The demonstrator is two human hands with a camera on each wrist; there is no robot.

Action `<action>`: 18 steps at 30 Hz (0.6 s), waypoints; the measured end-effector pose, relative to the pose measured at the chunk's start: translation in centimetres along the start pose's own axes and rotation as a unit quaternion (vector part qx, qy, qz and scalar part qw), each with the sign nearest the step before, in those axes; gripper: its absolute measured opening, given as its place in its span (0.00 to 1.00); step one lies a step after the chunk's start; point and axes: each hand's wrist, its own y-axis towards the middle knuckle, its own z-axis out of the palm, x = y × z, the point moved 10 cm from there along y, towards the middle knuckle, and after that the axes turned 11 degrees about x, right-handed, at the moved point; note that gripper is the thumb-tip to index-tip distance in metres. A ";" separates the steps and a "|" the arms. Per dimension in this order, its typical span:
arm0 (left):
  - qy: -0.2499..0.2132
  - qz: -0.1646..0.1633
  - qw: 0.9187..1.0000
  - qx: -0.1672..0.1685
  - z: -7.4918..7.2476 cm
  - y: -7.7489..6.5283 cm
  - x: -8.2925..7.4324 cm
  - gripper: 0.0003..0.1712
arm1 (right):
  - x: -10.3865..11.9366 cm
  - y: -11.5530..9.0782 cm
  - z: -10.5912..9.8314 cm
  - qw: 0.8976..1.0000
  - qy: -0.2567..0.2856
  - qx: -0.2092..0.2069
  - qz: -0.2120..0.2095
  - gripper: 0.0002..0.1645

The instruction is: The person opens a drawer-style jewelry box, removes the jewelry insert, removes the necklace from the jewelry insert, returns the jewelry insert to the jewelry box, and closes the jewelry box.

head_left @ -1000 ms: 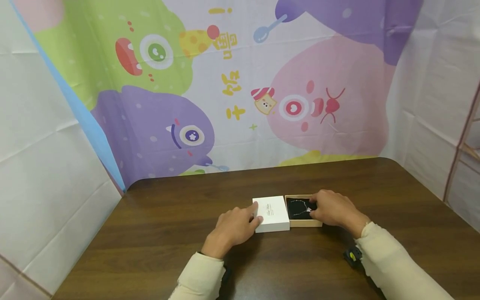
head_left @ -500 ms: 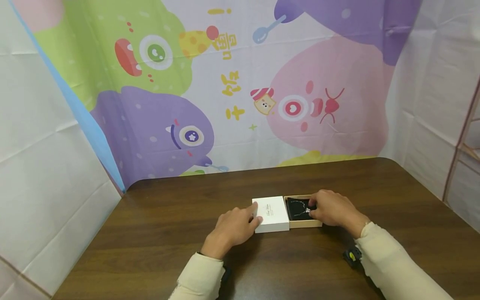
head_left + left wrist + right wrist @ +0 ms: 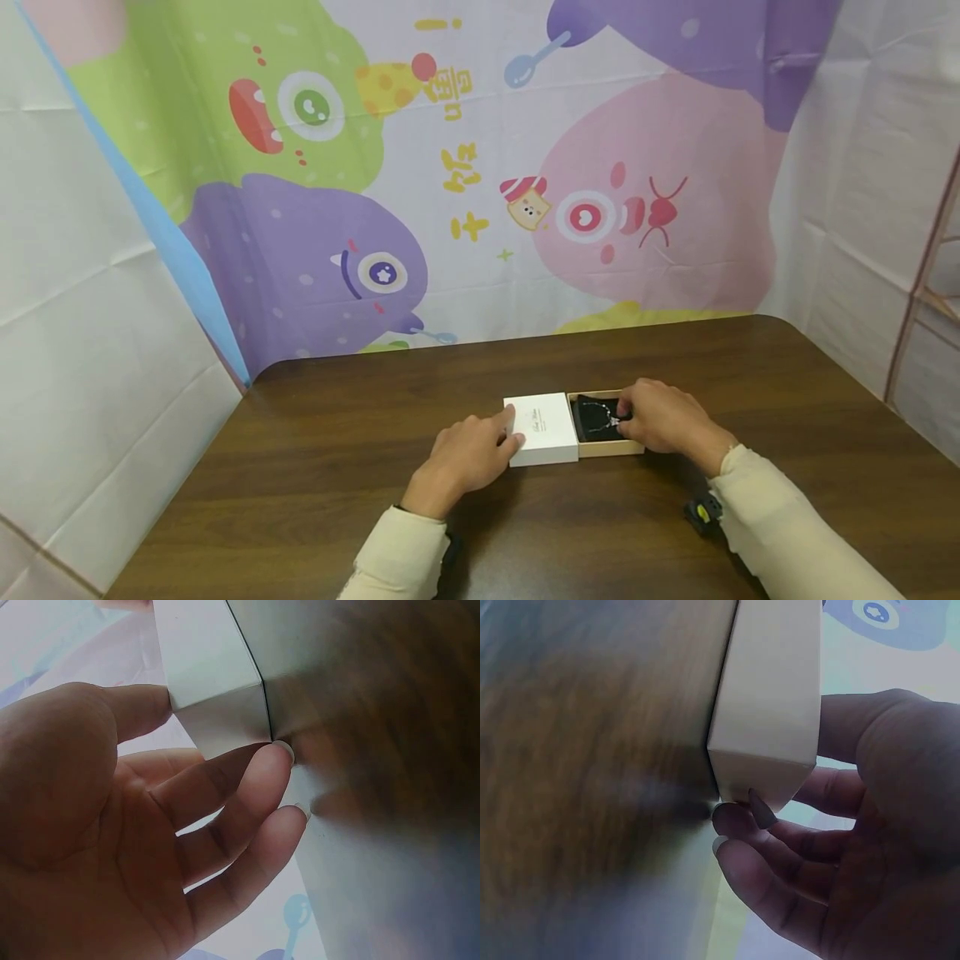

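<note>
A white box cover [image 3: 542,427] with small dark print lies flat on the brown table. Right beside it a tan box drawer [image 3: 611,448] holds a black pad [image 3: 596,427] with a thin silver chain [image 3: 599,406] and a small pendant [image 3: 616,421]. My left hand [image 3: 467,454] grips the cover's left end; in the left wrist view the thumb touches one corner and fingers [image 3: 266,780] curl by the end face. My right hand [image 3: 671,417] holds the drawer's right end, thumb and index finger over the pad's edge, hiding that end. Its other fingers [image 3: 761,885] curl beneath in the right wrist view.
The wooden table [image 3: 360,433] reaches back to a hanging cloth [image 3: 480,292] printed with cartoon monsters. Pale cloth panels [image 3: 97,292] flank it on both sides. A dark camera strap [image 3: 703,512] sits on the right wrist.
The black pad's left edge now stands slightly farther from the drawer's left side, with a dark gap showing. Both hands have stayed in nearly the same place.
</note>
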 end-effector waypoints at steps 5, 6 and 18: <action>-0.001 -0.002 1.000 -0.001 0.0 0.0 0.0 0.33 | -0.2 0.0 -0.1 1.000 0.014 -0.008 -0.003 0.05; 0.000 -0.003 1.000 -0.001 0.0 0.0 0.0 0.33 | -0.2 -0.1 -0.2 1.000 0.017 -0.011 -0.004 0.05; -0.007 0.002 1.000 -0.004 -0.1 -0.1 -0.1 0.33 | -0.4 -0.3 -0.5 0.999 0.030 -0.021 0.007 0.05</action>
